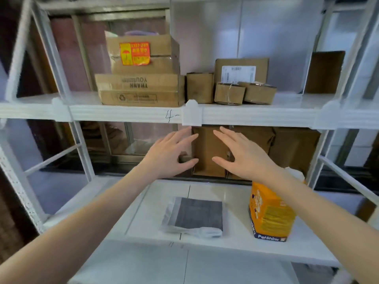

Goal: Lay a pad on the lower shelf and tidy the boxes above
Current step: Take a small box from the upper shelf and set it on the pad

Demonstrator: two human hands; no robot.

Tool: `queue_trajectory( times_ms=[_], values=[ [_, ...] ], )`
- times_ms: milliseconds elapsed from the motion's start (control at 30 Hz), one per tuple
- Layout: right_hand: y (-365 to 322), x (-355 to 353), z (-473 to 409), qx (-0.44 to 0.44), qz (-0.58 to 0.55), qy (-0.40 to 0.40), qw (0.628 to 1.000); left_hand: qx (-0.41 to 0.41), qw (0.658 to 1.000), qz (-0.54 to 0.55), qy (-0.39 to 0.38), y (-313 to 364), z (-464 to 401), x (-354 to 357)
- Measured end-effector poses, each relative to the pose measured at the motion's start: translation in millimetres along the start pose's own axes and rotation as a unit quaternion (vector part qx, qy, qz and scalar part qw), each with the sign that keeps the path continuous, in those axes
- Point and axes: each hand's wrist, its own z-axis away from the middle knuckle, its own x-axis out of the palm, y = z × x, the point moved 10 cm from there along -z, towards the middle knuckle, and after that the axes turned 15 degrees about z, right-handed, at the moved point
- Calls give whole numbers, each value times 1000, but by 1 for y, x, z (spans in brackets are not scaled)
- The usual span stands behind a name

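Note:
A folded grey pad (195, 216) with white edges lies flat on the lower white shelf (143, 203). On the upper shelf (127, 114) stand several cardboard boxes: a flat "THANK YOU" box (139, 90) with a labelled box (141, 54) stacked on it, a small upright box (200, 88), two low small boxes (229, 93) (259, 92), and a box with a white label (242, 69) behind them. My left hand (170, 153) and my right hand (244, 154) are raised in mid-air between the two shelves, fingers spread, holding nothing.
An orange PetShiny pack (268, 216) stands on the lower shelf to the right of the pad. Brown cardboard boxes (207, 152) line the back of the lower shelf. A cardboard sheet (324, 72) leans at the upper right. White uprights (82, 152) frame the rack.

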Motion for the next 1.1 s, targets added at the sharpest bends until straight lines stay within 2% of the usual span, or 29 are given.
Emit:
queue_trajectory(
  times_ms=[200,400,733,1100],
  values=[
    [8,-67,-10,17,-1,52,998,16,997,6,72,20,-19,-72],
    [18,-98,-32,40,0,92,995,28,992,-17,121,21,-45,-106],
    [24,-89,-104,65,1,99,993,22,987,-46,151,-29,-90,-112],
    [37,-56,-205,121,-19,94,988,74,980,-64,172,-75,-143,-109]
  ],
)
